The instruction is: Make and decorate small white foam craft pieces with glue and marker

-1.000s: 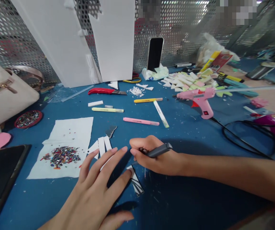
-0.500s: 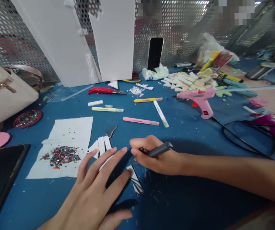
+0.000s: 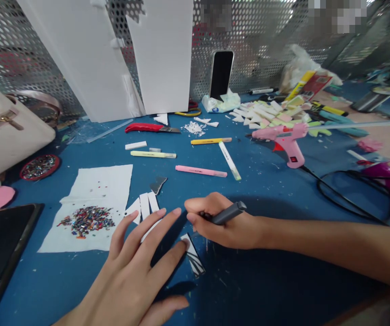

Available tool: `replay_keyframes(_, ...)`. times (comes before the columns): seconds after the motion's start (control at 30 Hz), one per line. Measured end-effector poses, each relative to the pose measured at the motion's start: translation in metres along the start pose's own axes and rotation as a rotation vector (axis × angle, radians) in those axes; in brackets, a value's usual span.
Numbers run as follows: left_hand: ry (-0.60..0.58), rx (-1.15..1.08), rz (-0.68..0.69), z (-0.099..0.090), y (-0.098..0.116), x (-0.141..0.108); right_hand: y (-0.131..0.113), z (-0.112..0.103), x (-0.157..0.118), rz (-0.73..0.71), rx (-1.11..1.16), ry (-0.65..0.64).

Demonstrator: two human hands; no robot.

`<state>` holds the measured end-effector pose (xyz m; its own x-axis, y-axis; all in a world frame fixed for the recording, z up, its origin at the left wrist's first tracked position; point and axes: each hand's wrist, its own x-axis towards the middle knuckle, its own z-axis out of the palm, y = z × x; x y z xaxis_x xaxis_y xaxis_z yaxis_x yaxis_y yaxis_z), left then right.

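Observation:
My left hand lies spread over the blue table, palm down. Its index fingertip presses on a small white strip with black curved stripes and a black edge. Just right of that strip, my right hand grips a dark grey marker between thumb and fingers; the marker's tip is hidden behind the fingers. Several plain white strips lie under and beyond my left fingertips. A dark grey jagged scrap sits just past them.
Highlighters, among them a pink one, and a red utility knife lie ahead. A pink glue gun with a black cord is at right. Beads rest on a white tissue at left, near a black phone. White boards stand behind.
Almost nothing differs. The view has shifted very slightly; both hands, the marker and the striped strip keep their places.

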<state>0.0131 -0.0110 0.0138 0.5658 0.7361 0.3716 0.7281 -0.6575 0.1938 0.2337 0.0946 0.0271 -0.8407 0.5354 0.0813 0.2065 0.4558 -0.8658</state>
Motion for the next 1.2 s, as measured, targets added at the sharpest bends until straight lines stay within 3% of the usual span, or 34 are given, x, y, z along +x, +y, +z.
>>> replay_keyframes(1.2, 0.012, -0.005, -0.001, -0.0033, 0.0011, -0.0006, 0.0014, 0.0001, -0.0014, -0.019, 0.021, -0.062)
